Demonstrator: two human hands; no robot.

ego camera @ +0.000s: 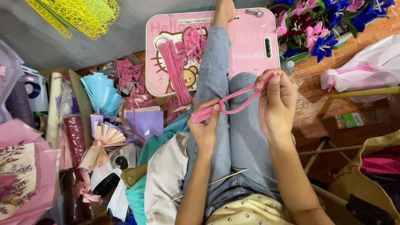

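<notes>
The person sits on the floor with legs in blue jeans (233,137) stretched out, both hands raised above the knees. The left hand (205,127) is closed around a small bunch of pink fuzzy wire stems (233,102), pinching their lower ends between thumb and fingers. The right hand (277,104) is also closed, its fingertips gripping the upper end of the same stems, which bend into a loop between the 2 hands.

Just beyond the knees lies a pink lap desk (250,46) with a cartoon print; one leg runs across it. On its left part rest more pink stems (175,68), some straight, some twisted into curls. To the right of the desk stands a bunch of blue and pink artificial flowers (325,25). Left of the legs there is a heap of craft stuff: light blue folded paper (102,91), a purple paper bag (148,123), a pink folded fan shape (104,135) and rolls of wrapping. A thin wooden skewer (216,181) lies across the lap near the waist. Yellow netting (83,14) hangs at the top left.
</notes>
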